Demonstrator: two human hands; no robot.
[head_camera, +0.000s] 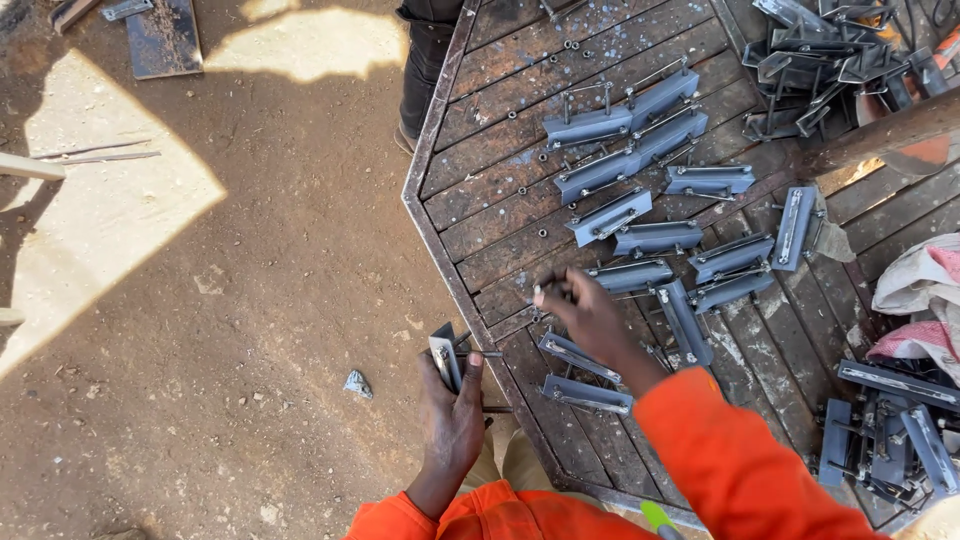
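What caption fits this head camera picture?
Left hand grips a metal bracket; right hand reaches among grey brackets on table.

Grey metal bracket (445, 358) with bolts sticking out its side is sitting upright in the left hand (452, 418), just off the left edge of the wooden table (480, 210), over the dirt. Thin dark bolt or pin (553, 287) is lying pinched in the right hand (590, 315) fingertips, above the table's planks near its left edge. Grey brackets (630, 170) are lying scattered in rows across the table, further in from that edge.
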